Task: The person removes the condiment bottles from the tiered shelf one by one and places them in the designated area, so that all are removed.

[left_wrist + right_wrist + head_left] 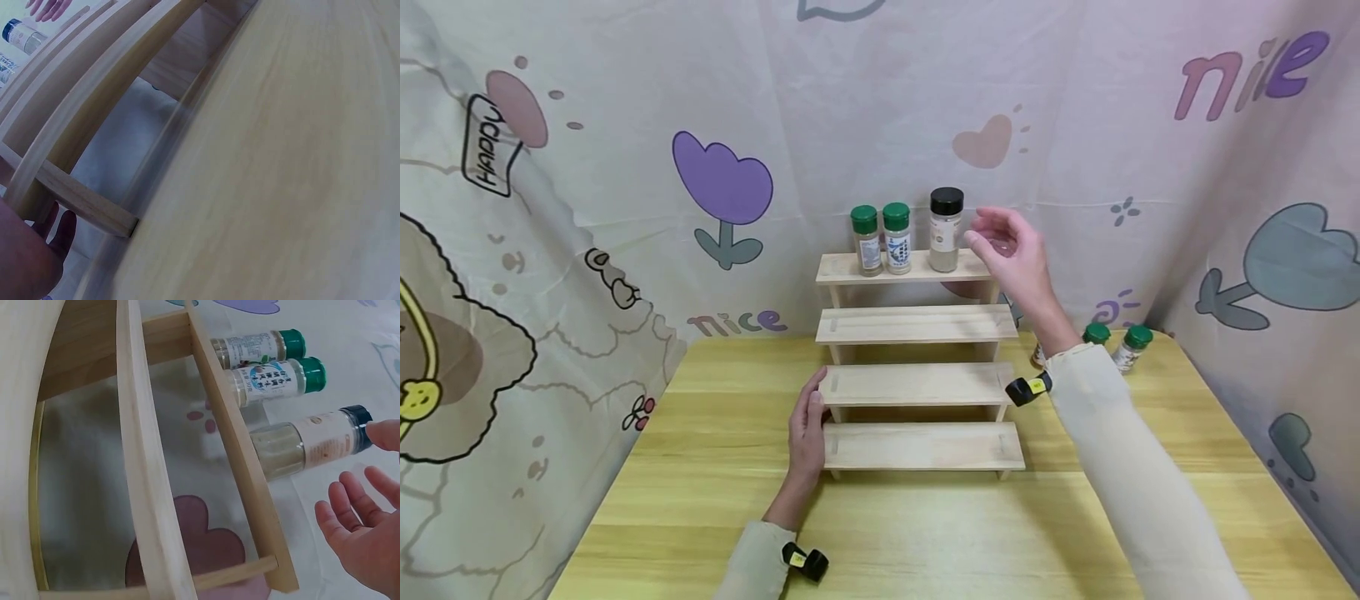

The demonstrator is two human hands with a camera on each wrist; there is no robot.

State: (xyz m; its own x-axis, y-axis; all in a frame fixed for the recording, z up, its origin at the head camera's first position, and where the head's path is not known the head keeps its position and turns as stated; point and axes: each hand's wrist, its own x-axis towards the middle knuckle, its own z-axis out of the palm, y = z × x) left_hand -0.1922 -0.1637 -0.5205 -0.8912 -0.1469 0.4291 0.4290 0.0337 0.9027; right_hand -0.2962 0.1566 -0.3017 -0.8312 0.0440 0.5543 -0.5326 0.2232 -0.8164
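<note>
- Wooden table (pixel 925 533), one, spreads nearest the camera.
- Rack (pixel 917 325), one, four tiers, central on it.
- Left hand (pixel 807 429), one of two: touches the rack's left side; finger curl, cannot tell.
- Right hand (pixel 1006 242): fingers spread, pinching nothing, beside the far tier.
- Black-capped jar (pixel 945 235), one, already up, far tier's right.
- Green-capped jars (pixel 898 238), two, up, left of it.
- Table jars (pixel 1132 350), at least three, far right, apparently remaining.
</note>
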